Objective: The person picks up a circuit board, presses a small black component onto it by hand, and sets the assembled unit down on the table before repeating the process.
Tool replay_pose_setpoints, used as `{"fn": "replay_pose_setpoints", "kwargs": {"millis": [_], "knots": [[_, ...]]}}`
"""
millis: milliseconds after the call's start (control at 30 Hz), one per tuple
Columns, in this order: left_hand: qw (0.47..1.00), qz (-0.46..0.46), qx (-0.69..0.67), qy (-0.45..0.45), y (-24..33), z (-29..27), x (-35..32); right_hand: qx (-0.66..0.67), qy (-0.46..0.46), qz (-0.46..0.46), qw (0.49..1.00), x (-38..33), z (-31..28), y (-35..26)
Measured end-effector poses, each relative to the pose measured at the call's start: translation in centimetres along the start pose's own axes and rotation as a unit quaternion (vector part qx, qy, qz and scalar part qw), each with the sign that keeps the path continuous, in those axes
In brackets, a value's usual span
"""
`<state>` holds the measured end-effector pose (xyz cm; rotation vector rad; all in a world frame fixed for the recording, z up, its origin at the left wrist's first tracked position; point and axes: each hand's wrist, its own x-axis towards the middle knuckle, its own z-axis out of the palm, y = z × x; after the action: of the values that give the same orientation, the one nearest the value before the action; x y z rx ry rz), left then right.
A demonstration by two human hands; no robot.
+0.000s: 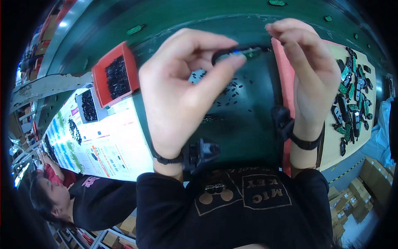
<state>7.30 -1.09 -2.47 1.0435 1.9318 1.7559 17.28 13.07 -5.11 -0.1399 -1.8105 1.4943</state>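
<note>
My left hand [178,79] pinches a small black casing with a green circuit board [248,53] between thumb and fingers, above the green work surface [248,145]. Just right of the casing's far end is my right hand [309,66], raised, with its thumb and fingertips drawn close together. Whatever lies between those fingertips is too small or blurred to make out. Below the hands, many tiny black pieces [232,89] are scattered on the green surface. A dark slim part [211,119] lies nearer to me. Black straps with small black devices ring both wrists.
At left, a red bin [133,68] and a white box [99,108] hold small black parts beside printed sheets [120,145]. A beige board [327,155] with a pink edge bears several green-and-black assemblies at right. More boards lie on the far green surface. Another person [95,203] sits at left.
</note>
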Motion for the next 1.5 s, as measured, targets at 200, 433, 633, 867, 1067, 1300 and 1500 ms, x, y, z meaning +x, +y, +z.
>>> {"fn": "replay_pose_setpoints", "kwargs": {"millis": [200, 433, 633, 867, 1067, 1300, 1500], "knots": [[0.998, 0.065, -0.021, 0.002, 0.7, -0.2, -1.1, 0.039, -0.046, -0.003, 0.998, -0.9, 1.5, -2.1], [0.994, 0.11, 0.01, -0.018, 1.1, -0.7, -1.3, 0.033, -0.066, -0.048, 0.996, -0.8, 1.6, -1.8], [0.992, 0.122, 0.029, -0.024, 0.9, -0.7, -1.4, 0.008, -0.047, -0.076, 0.996, -1.4, 1.7, -1.2], [0.998, 0.025, -0.01, 0.063, 2.0, 0.2, -2.4, 0.021, -0.03, -0.088, 0.995, -1.4, 2.1, -1.1], [0.979, 0.189, 0.076, -0.002, 0.8, -0.3, -1.6, 0.018, -0.042, -0.109, 0.993, -1.3, 1.9, -0.9], [0.967, 0.222, 0.12, 0.022, 1.5, 0.4, -1.8, 0.056, -0.049, -0.118, 0.99, -0.9, 2.2, -0.4], [0.956, 0.235, 0.168, 0.046, 2.0, 0.7, -2.0, 0.056, -0.048, -0.13, 0.989, -1.0, 2.1, -0.4]]}}
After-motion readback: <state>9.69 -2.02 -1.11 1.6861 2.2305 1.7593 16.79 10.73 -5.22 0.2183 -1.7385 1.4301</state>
